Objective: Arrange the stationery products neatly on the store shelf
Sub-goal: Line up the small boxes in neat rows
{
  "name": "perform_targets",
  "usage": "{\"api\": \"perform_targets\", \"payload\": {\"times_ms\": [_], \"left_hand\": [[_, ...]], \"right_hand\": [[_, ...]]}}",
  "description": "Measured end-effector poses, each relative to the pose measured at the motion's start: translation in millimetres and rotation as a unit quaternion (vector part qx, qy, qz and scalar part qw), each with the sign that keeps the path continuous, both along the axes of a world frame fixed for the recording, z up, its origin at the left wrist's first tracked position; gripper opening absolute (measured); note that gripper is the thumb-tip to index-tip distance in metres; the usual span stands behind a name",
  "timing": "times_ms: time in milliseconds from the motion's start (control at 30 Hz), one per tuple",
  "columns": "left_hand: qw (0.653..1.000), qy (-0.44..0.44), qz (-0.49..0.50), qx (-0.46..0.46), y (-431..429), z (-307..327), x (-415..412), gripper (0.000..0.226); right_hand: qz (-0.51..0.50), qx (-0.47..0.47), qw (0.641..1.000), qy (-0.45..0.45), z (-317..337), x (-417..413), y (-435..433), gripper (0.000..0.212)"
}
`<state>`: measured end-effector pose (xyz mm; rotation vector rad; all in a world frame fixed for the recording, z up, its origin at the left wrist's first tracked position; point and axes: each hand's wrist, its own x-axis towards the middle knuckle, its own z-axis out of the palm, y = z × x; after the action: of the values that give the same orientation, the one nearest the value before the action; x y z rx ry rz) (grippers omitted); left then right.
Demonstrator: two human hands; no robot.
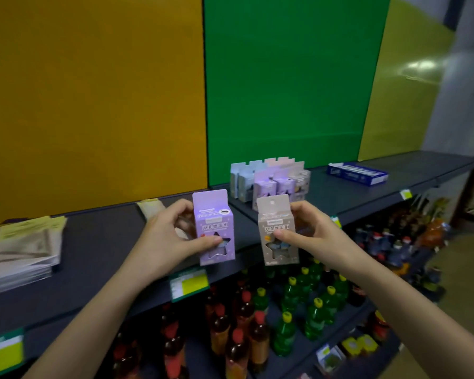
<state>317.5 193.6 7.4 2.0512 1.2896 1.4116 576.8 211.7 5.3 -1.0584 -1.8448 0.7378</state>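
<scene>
My left hand (164, 236) grips a purple stationery box (213, 228) with a star-shaped window, held upright above the front of the dark shelf (99, 250). My right hand (312, 233) grips a matching beige box (278, 231), also upright, just right of the purple one. The two boxes are a small gap apart. Behind them, several similar boxes (268, 181) in blue, purple and pink stand grouped on the shelf against the green back panel.
A stack of flat packets (25, 247) lies on the shelf at left, another packet (151, 207) farther back. A blue-and-white carton (357, 173) lies at the shelf's right. Below, a lower shelf holds red and green drink bottles (290, 310). Price tags (188, 284) hang on the shelf edge.
</scene>
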Motion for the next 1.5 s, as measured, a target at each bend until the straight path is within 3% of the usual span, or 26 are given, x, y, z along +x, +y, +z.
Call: {"api": "perform_targets", "payload": {"times_ms": [233, 433, 567, 900, 1100, 1333, 1500], "left_hand": [[0.998, 0.056, -0.026, -0.006, 44.5, 7.8, 70.1, 0.05], [0.995, 0.099, -0.032, -0.006, 93.2, 17.6, 116.5, 0.052], [0.995, 0.098, -0.023, -0.017, 126.1, 31.0, 132.0, 0.062], [0.996, 0.076, -0.011, -0.054, 171.2, 47.3, 152.5, 0.058], [0.997, 0.026, 0.038, -0.059, 175.1, 45.9, 148.4, 0.058], [0.988, -0.022, 0.15, -0.006, 164.6, 57.8, 142.7, 0.067], [0.976, 0.021, 0.216, 0.0, 175.3, 77.9, 139.8, 0.057]], "right_hand": [[-0.01, 0.008, 1.0, 0.019, 1.3, 68.3, 39.5, 0.043], [-0.019, 0.023, 1.0, 0.009, 2.1, 118.7, 97.6, 0.04], [-0.004, 0.009, 1.0, 0.006, 6.6, 146.1, 145.1, 0.044], [0.046, 0.01, 0.999, 0.012, 11.1, 190.4, 252.0, 0.044], [0.09, 0.019, 0.996, 0.006, 3.4, 188.7, 303.5, 0.053], [0.153, 0.033, 0.988, 0.009, -6.5, 188.6, 333.6, 0.037], [0.159, 0.055, 0.986, -0.015, -6.9, 192.1, 342.5, 0.037]]}}
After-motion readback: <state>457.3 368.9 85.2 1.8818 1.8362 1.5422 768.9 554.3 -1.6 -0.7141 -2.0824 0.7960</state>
